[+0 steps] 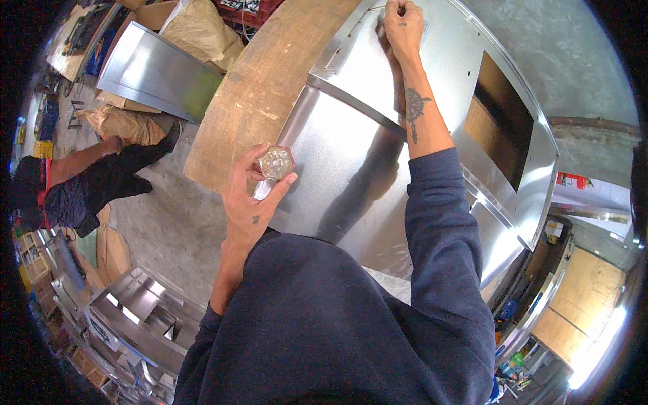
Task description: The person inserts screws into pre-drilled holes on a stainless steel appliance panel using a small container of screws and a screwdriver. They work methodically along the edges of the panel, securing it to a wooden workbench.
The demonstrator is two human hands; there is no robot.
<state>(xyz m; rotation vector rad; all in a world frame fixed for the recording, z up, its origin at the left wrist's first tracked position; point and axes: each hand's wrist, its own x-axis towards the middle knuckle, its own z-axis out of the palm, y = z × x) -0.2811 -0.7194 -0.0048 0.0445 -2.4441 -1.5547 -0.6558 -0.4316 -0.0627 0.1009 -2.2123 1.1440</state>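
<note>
A bulging brown paper sack (202, 32) stands up and left of the left hand (246, 206), its contents hidden. Closer above those fingers, at the top edge, a red crate (268, 12) holds things too small to tell. The left thumb and fingers are clamped around a small, round, clear tub (291, 164) with glinting contents that cannot be identified. Far left of these fingers, a person (81, 185) in dark clothing is on the grey floor (158, 219); shiny metal parts (138, 304) are gathered lower left. Just beyond the left fingers runs a bare wooden surface (246, 101). To their right, a large, mirror-bright metal panel (337, 148) spreads across it, reflecting an arm. At the panel's far edge, the right hand (405, 34) has its fingertips drawn together; whether they pinch anything cannot be told. Right of and nearer than those fingers is the panel's rectangular cutout, and farther right, a pale wooden board (584, 290).
</note>
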